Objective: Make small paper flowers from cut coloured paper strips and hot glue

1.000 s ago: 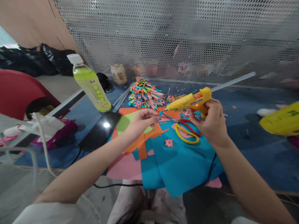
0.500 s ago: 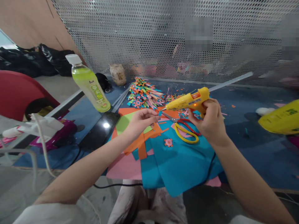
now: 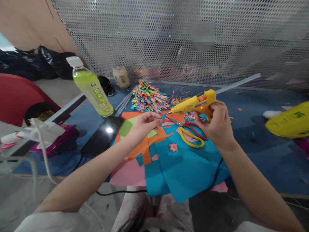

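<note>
My right hand [image 3: 218, 127] is wrapped round the handle of a yellow hot glue gun [image 3: 193, 103], which has a long clear glue stick [image 3: 238, 82] out of its back. Between the fingertips of my left hand [image 3: 146, 125] is a small blue paper piece [image 3: 163, 116]. The gun's nozzle is right beside that piece; whether they touch I cannot tell. Under the gun lie scissors [image 3: 191, 137] with one yellow and one red handle. A pink and orange paper flower [image 3: 173, 147] rests on the blue paper sheets [image 3: 185, 174].
Behind my hands stands a cone of many-coloured paper strips [image 3: 148, 96], with paper scraps beside it. A bottle of green drink [image 3: 93, 88] and a black phone [image 3: 102, 135] are at left. A yellow bottle [image 3: 289, 120] lies at right. Perforated metal mesh [image 3: 154, 38] rises behind the table.
Both hands keep nearly the same pose, with the glue gun's tip still at the blue paper piece. The whole view has shifted very slightly.
</note>
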### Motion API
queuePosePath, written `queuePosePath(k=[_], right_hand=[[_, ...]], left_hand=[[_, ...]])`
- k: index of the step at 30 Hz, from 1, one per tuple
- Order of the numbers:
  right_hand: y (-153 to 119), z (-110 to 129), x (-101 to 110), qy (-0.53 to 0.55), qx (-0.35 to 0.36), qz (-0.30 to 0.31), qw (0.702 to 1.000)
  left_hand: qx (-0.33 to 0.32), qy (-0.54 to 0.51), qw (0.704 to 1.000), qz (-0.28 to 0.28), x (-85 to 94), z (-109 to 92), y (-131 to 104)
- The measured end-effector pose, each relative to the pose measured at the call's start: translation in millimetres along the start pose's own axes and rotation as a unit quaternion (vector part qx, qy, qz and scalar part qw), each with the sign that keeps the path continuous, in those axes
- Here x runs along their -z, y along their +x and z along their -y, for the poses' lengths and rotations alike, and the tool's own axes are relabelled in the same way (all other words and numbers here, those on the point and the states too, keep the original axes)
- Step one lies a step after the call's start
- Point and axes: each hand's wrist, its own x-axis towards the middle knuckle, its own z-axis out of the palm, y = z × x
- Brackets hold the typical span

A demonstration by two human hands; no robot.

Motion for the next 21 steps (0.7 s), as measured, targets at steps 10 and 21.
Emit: queuePosePath(k=[10, 21], right_hand=[[0.9, -2.8, -1.2, -0.012, 0.002, 0.001, 1.000], [-16.6, -68.2, -16.9, -0.097, -0.363, 0.175, 0.910]], left_hand=[[-0.014, -0.012, 1.000, 0.018, 1.4, 1.0, 0.4], [0.002, 0.002, 1.000, 0.022, -1.4, 1.6, 0.6]])
